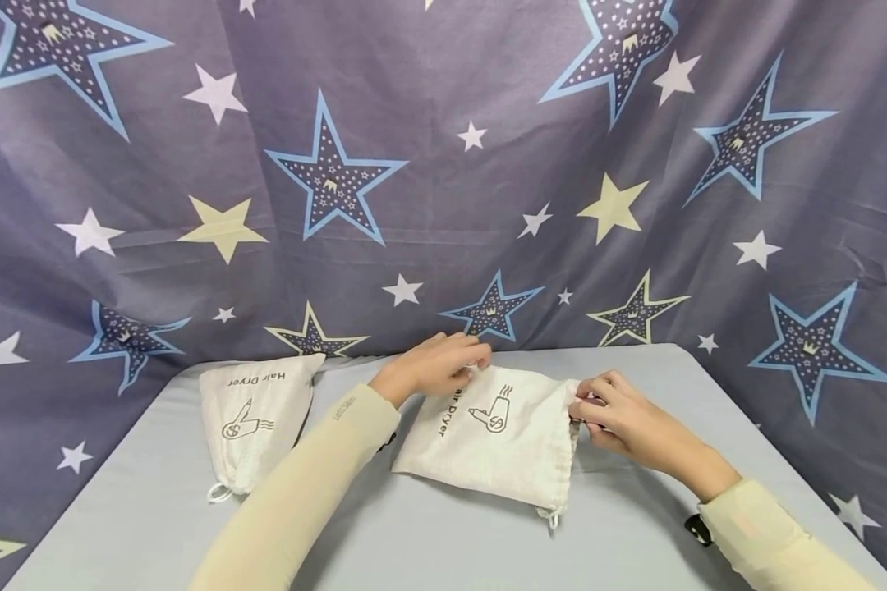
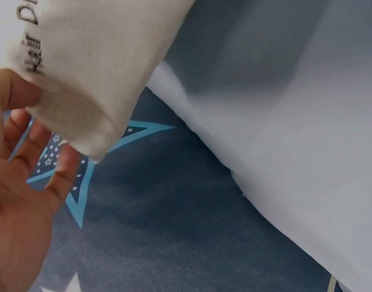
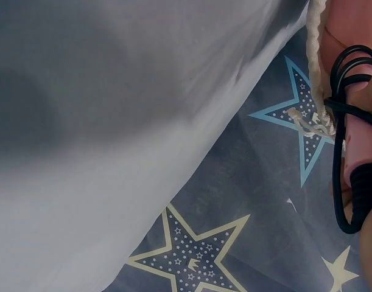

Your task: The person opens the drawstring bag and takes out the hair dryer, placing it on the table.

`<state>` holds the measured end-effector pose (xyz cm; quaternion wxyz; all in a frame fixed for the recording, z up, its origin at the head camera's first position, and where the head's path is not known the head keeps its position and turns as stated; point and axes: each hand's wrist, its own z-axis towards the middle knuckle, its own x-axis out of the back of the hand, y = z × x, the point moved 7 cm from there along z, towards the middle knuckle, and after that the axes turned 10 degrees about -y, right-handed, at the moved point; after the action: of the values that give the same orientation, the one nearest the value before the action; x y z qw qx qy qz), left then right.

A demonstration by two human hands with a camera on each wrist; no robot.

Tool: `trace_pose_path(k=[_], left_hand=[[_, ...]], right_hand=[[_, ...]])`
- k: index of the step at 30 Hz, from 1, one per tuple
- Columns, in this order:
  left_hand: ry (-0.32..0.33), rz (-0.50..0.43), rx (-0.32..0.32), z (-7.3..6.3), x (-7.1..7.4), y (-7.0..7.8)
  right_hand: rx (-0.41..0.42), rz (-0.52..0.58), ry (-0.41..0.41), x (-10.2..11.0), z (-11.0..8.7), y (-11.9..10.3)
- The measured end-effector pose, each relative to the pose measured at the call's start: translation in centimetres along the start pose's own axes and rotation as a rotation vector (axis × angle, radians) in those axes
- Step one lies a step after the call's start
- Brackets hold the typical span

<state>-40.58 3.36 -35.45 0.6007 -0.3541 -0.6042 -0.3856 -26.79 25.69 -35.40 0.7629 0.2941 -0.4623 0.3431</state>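
A white drawstring bag [image 1: 498,468] printed "Hair Dryer" lies turned sideways, its gathered mouth to the right. My left hand [image 1: 439,365] is at the far left corner of its bottom; in the left wrist view the thumb lies on the cloth [image 2: 106,55] and fingers reach behind it. At the mouth, my right hand [image 1: 628,419] grips the pink handle of a hair dryer [image 3: 358,143] wrapped in its black cord [image 3: 339,182]. The bag's gathered rim [image 3: 315,55] runs beside the handle. The rest of the dryer is hidden.
A second white "Hair Dryer" bag [image 1: 255,451] lies at the left, filled out, its drawstring loop [image 1: 219,492] towards the front. Both stand on a table with a pale grey cover [image 1: 621,525]. A star-patterned curtain [image 1: 429,205] hangs close behind and along the sides.
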Motion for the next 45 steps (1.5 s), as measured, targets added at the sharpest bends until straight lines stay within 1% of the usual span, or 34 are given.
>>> trace_pose_path(k=[4, 7, 12, 14, 17, 19, 21, 25, 27, 30, 33, 37, 39, 44, 45], left_hand=[[0.034, 0.09, 0.004, -0.4, -0.4, -0.2], [0.04, 0.144, 0.021, -0.8, -0.6, -0.6], [0.042, 0.174, 0.03, -1.6, -0.6, -1.0], [0.055, 0.16, 0.028, -1.7, -0.4, -1.0], [0.077, 0.099, 0.044, -1.5, -0.2, -0.8], [0.096, 0.029, 0.051, -1.2, 0.0, -0.6], [0.097, -0.05, 0.054, -0.7, 0.2, -0.2], [0.069, -0.203, 0.057, 0.2, 0.1, 0.4], [0.067, -0.26, 0.058, 0.4, -0.1, 0.5], [0.081, -0.314, 0.051, 0.5, -0.4, 0.4], [0.103, -0.326, 0.023, 0.6, -0.7, 0.4], [0.136, -0.288, -0.004, 0.3, -0.9, 0.3], [0.147, -0.26, -0.001, -0.1, -1.0, 0.1], [0.13, -0.175, 0.032, -1.2, -2.1, -0.4], [0.132, -0.158, 0.029, -1.3, -2.2, -0.3]], right_hand=[[-0.003, 0.029, 0.008, 0.1, -0.2, 0.1], [-0.022, 0.051, 0.006, 0.3, -0.5, 0.4], [-0.064, 0.055, 0.002, 0.5, -1.2, 0.9], [-0.071, 0.054, 0.006, 0.5, -1.3, 1.1], [-0.06, 0.053, 0.014, 0.5, -1.3, 1.1], [-0.051, 0.053, 0.018, 0.5, -1.1, 1.0], [-0.033, 0.05, 0.028, 0.6, -0.9, 0.8], [-0.014, 0.041, 0.047, 0.6, -0.5, 0.4], [-0.009, 0.04, 0.052, 0.6, -0.4, 0.4], [-0.015, 0.039, 0.048, 0.6, -0.4, 0.4], [-0.026, 0.034, 0.035, 0.5, -0.5, 0.5], [-0.048, 0.031, 0.021, 0.4, -0.9, 0.8], [-0.064, 0.03, 0.021, 0.4, -1.1, 1.1], [-0.109, 0.019, 0.025, 0.5, -2.0, 1.6], [-0.113, 0.015, 0.027, 0.6, -2.1, 1.7]])
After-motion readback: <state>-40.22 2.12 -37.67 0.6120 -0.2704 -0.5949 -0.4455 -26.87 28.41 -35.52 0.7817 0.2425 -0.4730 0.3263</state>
